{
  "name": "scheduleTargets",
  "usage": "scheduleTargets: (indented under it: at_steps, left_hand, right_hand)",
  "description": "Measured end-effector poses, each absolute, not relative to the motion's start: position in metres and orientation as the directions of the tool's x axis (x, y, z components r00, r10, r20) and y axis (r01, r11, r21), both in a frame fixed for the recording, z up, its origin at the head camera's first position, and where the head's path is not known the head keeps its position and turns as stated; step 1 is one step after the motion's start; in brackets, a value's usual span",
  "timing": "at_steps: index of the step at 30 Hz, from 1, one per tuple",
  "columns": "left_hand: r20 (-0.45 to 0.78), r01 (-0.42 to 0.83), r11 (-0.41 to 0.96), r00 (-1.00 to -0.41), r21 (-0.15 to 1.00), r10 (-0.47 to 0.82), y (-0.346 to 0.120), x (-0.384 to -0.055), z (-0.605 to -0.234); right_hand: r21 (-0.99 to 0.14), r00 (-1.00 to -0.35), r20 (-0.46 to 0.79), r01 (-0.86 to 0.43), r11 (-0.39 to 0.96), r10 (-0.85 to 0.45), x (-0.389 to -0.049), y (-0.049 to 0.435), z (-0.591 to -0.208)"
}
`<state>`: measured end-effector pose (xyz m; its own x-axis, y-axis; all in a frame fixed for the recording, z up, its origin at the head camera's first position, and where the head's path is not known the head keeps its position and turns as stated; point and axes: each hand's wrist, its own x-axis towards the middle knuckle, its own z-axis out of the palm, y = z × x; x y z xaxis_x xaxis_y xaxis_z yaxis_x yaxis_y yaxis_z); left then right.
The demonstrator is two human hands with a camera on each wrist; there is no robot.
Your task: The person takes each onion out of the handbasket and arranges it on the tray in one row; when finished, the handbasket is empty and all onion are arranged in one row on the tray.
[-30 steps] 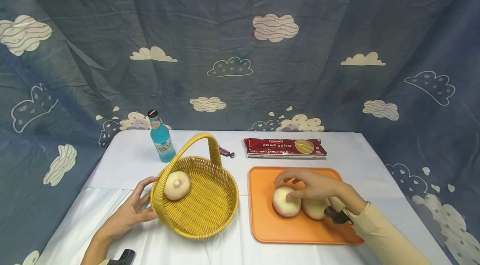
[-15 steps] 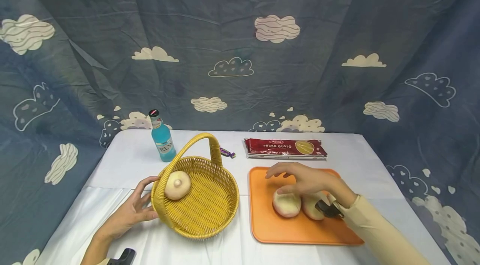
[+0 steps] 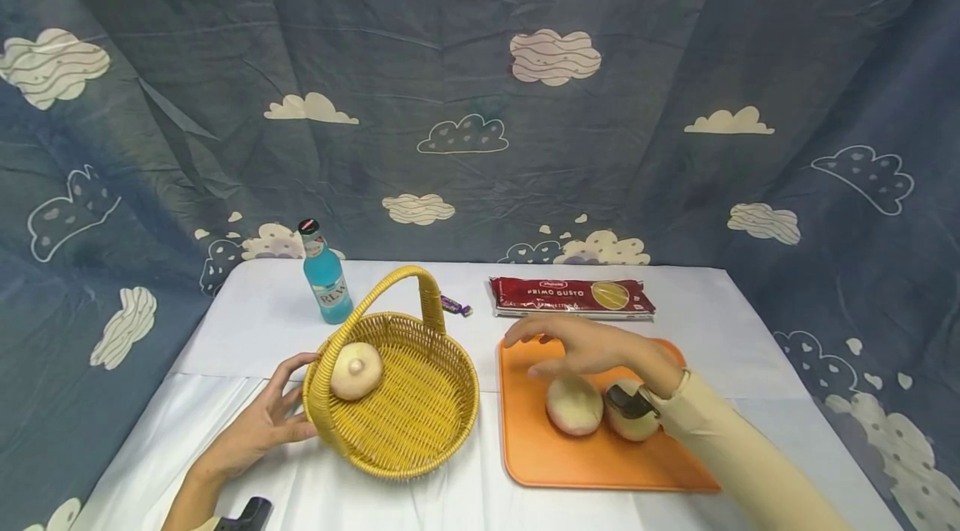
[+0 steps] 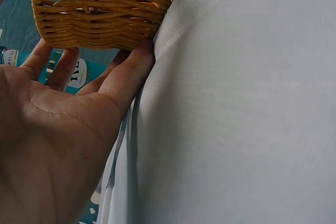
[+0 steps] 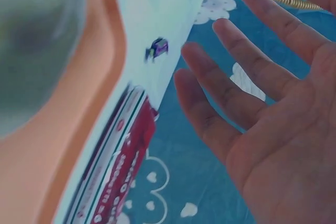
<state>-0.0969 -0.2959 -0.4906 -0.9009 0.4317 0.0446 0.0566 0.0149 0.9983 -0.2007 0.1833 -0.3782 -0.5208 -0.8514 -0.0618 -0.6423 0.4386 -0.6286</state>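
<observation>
A yellow wicker basket (image 3: pixel 405 431) with an arched handle stands on the left part of the table, holding one pale round fruit or vegetable (image 3: pixel 356 371) with a stubby tip. My left hand (image 3: pixel 258 423) touches the basket's left side with spread fingers; in the left wrist view its fingertips (image 4: pixel 140 51) meet the woven wall. Above the orange tray (image 3: pixel 525 460) hovers my right hand (image 3: pixel 585 348), fingers loosely bent and nothing held. Below it on the tray lie two peaches, a left peach (image 3: pixel 573 408) and a right peach (image 3: pixel 633 423), the latter partly covered by the wrist camera.
Behind the tray lies a red pasta packet (image 3: pixel 573 298). A blue bottle (image 3: pixel 327 281) stands behind the basket at left, and a small purple wrapped candy (image 3: pixel 453 305) lies behind the handle. A dark cloud-patterned curtain (image 3: pixel 465 197) hangs beyond the table's far edge.
My right hand has lifted off the left peach and moved left and toward the back over the tray. Both peaches have stayed in place. The left hand and the basket look unmoved.
</observation>
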Motion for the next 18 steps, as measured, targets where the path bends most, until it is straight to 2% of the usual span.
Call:
scheduleTargets:
  at_steps: [7,18]
  left_hand:
    - [0.046,0.058,0.014,-0.902,0.998,0.430,-0.295,-0.096,-0.490]
    - [0.072,0.083,0.006,-0.894,0.997,0.442,-0.296,-0.097,-0.490]
  right_hand:
    - [-0.594,-0.509,-0.055,-0.675,0.437,-0.859,-0.205,0.163,-0.373]
    - [-0.617,-0.421,-0.032,-0.705,0.349,-0.907,-0.213,0.124,-0.367]
